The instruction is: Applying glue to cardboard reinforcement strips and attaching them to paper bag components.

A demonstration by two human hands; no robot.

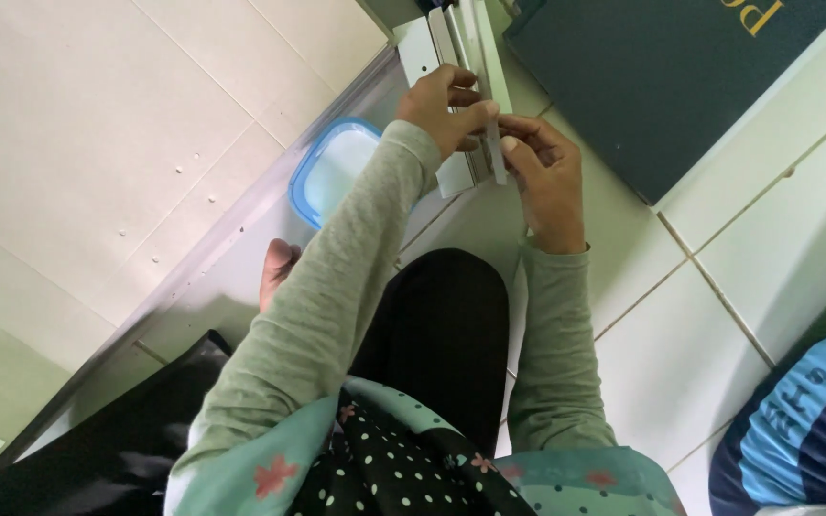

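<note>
Both arms reach up from the bottom of the frame toward its upper middle, each in a long grey-green sleeve. The left arm (317,315) runs slanting from lower left up to the right, its sleeve ending at the wrist. The left hand (444,107) is curled, fingers bent inward, thumb and forefinger pinched together. The right arm (556,354) rises nearly straight at centre right. The right hand (549,180) sits just below and right of the left one, palm turned leftward, its fingers (518,151) pinched and almost touching the left hand's fingertips.
</note>
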